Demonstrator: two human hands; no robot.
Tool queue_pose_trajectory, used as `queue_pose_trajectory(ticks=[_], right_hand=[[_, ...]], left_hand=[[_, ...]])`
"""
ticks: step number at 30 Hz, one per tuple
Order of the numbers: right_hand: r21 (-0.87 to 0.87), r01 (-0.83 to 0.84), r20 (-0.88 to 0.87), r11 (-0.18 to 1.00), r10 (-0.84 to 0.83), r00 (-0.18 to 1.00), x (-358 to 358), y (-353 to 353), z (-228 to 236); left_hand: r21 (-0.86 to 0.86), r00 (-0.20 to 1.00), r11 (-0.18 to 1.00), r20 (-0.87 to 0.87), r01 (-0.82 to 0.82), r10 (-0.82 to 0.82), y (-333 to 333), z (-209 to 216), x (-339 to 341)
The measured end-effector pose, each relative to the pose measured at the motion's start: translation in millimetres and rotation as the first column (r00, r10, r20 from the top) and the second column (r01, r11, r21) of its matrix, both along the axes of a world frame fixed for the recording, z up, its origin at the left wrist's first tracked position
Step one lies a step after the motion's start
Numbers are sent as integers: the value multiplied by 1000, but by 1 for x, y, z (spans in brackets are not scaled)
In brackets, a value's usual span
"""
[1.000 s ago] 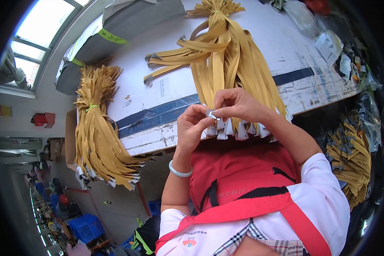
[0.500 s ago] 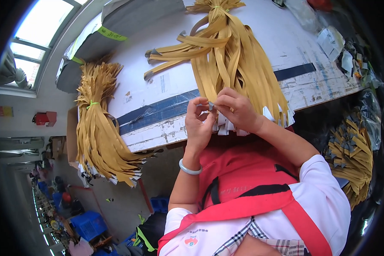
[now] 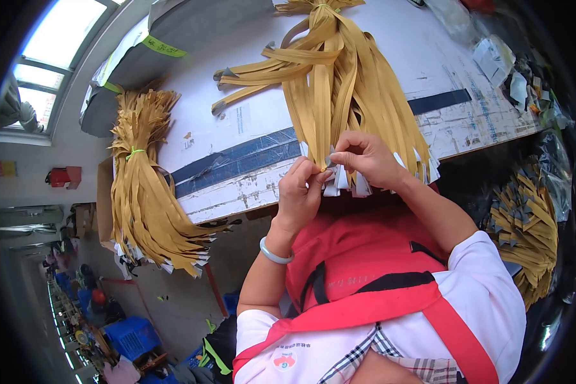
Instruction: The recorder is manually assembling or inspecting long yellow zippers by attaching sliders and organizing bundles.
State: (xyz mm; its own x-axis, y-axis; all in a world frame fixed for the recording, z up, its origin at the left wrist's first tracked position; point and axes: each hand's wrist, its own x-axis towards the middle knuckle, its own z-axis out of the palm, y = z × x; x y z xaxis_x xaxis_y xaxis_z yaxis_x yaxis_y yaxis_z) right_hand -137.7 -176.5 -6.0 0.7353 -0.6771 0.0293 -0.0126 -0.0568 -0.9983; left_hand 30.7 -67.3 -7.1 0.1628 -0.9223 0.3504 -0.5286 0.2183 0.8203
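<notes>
A large bundle of mustard-yellow zipper tapes (image 3: 323, 77) lies over the table, tied near its far end, its white-tipped ends at the near edge. My left hand (image 3: 299, 192) is closed in a pinch on the end of one zipper tape at the bundle's front. Right beside it, my right hand (image 3: 372, 160) pinches a small grey tab (image 3: 329, 156) between thumb and forefinger, close against that tape end. The fingers partly hide where the two meet. To the left of the bundle, several tapes with grey tips (image 3: 219, 106) stick out sideways.
Another tied bundle of yellow tapes (image 3: 141, 185) hangs over the table's left edge. Grey-tipped tapes (image 3: 525, 237) are heaped low on the right. Plastic and paper scraps (image 3: 518, 89) lie at the table's right end. A blue crate (image 3: 132, 337) stands on the floor at lower left.
Both hands have come down slightly toward the tape ends. My left hand now pinches a tape end, and the grey tab has shifted to my right fingers.
</notes>
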Motion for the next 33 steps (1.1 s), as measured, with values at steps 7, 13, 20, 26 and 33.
queue_pose_trajectory(ticks=[7, 13, 20, 26, 33], right_hand=[[157, 162, 65, 974, -173, 983, 1, -9, 6], [-688, -321, -354, 651, 85, 931, 14, -2, -5], [-633, -573, -573, 521, 183, 799, 22, -19, -2], [-499, -344, -267, 795, 237, 934, 18, -30, -4], [-586, -423, -407, 691, 201, 891, 15, -20, -20]], left_hand=[[-97, 540, 770, -768, -630, 345, -10, 34, 97], [90, 825, 978, -525, -188, 207, 4, -25, 61], [104, 833, 988, -532, -114, 153, 17, -53, 25], [35, 932, 999, -361, -27, 38, 14, -33, 21], [50, 975, 998, -217, -35, 45, 9, -34, 25]])
